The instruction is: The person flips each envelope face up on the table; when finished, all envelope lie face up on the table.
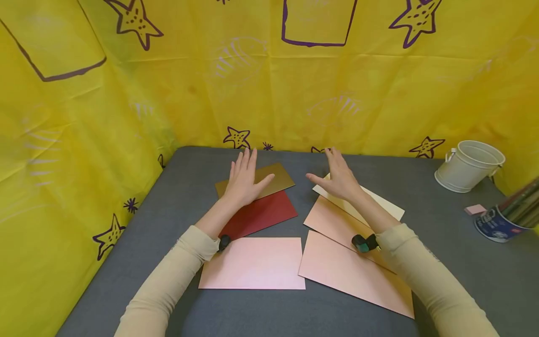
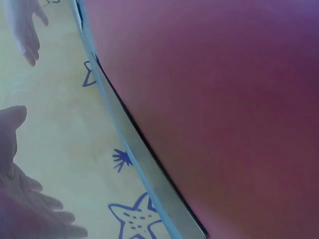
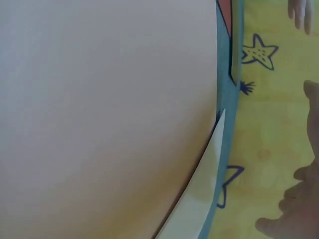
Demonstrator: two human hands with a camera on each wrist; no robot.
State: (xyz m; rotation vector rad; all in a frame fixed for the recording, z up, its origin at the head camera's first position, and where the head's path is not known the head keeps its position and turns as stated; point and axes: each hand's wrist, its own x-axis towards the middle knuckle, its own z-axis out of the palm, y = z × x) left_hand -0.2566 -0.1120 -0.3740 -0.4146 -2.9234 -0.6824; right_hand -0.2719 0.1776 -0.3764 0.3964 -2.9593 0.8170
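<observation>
My left hand (image 1: pixel 244 183) is held over a gold card (image 1: pixel 278 177) and a dark red card (image 1: pixel 267 213), fingers straight, thumb spread. A pink card (image 1: pixel 257 264) lies nearer me, below the left wrist. Opposite, my right hand (image 1: pixel 340 180) is spread over a cream card (image 1: pixel 381 202). A peach card (image 1: pixel 330 216) and a pale pink card (image 1: pixel 353 274) lie nearer me, partly overlapping. Neither hand holds anything. In the left wrist view the red card (image 2: pixel 224 99) fills most of the picture; a peach-toned card (image 3: pixel 109 99) does so in the right wrist view.
A white metal bucket (image 1: pixel 467 166) stands at the table's back right. In front of it are a pink eraser-like block (image 1: pixel 475 209) and a blue tin (image 1: pixel 498 227) of pencils. A yellow patterned curtain (image 1: pixel 269 93) hangs behind the grey table (image 1: pixel 236 311) and along its left side.
</observation>
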